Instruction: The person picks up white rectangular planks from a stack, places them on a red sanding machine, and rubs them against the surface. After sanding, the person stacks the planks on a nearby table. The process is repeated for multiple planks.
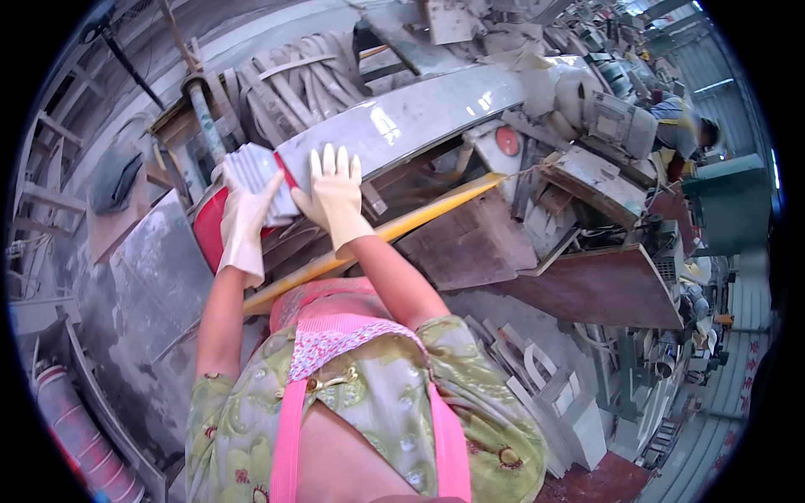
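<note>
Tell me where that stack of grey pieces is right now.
In the head view, left of centre, the stack of grey pieces is in the gloved left hand's grip, just left of the spread right hand.

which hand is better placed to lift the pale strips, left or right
The left hand, probably: it grips the stack of pale strips, thumb across them, while the right hand is open, fingers spread over the grey surface.

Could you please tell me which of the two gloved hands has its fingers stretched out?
The right hand, its fingers extended toward the shiny grey surface; the left hand is instead curled around the grey stack.
</note>
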{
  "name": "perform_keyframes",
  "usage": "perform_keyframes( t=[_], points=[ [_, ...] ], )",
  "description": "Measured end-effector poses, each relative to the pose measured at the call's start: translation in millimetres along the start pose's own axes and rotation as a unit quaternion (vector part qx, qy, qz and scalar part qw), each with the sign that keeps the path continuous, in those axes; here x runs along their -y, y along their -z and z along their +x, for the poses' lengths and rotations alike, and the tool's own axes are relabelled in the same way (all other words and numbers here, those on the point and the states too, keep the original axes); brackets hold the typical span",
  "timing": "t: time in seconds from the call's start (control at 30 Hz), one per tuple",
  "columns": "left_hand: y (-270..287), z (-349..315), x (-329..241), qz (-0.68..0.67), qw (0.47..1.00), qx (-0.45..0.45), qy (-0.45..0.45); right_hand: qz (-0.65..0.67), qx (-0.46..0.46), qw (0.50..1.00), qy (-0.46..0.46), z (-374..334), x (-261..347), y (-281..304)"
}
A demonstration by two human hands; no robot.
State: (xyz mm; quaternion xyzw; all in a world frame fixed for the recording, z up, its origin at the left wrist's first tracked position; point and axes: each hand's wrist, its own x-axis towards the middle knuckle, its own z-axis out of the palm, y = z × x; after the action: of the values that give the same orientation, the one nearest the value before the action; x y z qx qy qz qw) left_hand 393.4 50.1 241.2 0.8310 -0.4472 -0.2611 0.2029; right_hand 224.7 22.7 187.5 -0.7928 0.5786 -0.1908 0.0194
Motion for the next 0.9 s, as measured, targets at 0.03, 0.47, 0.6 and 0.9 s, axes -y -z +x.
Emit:
perform_keyframes(
  t=[0.03, 0.47, 0.6, 0.9],
  points=[
    [2, 2, 1, -0.008, 1.0, -0.005, 0.001, -0.012, 0.043, 0.999, -0.005, 0, -3, -1],
    [-16, 22, -16, -0.202, 0.977, -0.042, -0.051, 0.253, 0.038, 0.966, -0.037, 46, -24, 10],
    [-36, 25, -46, -0.114, 0.993, 0.003, -0.02, 0.307, 0.004, 0.949, -0.067, 38, -9, -3],
    [-61, 31, -52, 0.058, 0.953, -0.174, -0.243, 0.056, 0.072, 0.991, -0.095, 34, -48, 27]
  ],
)
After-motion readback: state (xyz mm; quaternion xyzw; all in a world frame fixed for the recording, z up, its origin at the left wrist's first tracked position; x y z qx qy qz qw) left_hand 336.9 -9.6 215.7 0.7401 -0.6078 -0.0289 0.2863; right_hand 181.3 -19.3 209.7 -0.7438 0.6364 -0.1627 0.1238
